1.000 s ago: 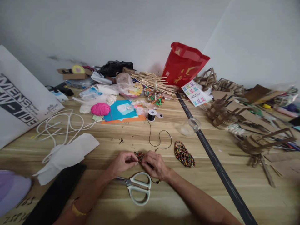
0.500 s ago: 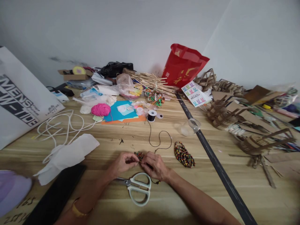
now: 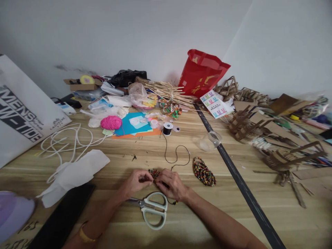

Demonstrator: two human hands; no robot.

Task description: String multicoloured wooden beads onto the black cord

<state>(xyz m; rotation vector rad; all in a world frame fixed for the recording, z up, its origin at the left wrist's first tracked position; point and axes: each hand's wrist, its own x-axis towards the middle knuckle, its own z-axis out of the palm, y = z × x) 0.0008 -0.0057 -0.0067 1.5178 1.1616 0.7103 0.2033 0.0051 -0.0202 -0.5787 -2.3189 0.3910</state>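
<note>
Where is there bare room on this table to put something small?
One bare patch lies between the right forearm and the black strip, below the coiled beads. Another lies right of that strip, below the wicker basket. Crowded: the back, from pink yarn to red bag, and around the left hand and right hand, with beadwork and scissors.

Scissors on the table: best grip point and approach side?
I'd take the scissors by their white handle loops, from the near right. They lie flat, loops exposed; the blades point left, partly hidden by the left arm. The right hand sits just beyond.
</note>
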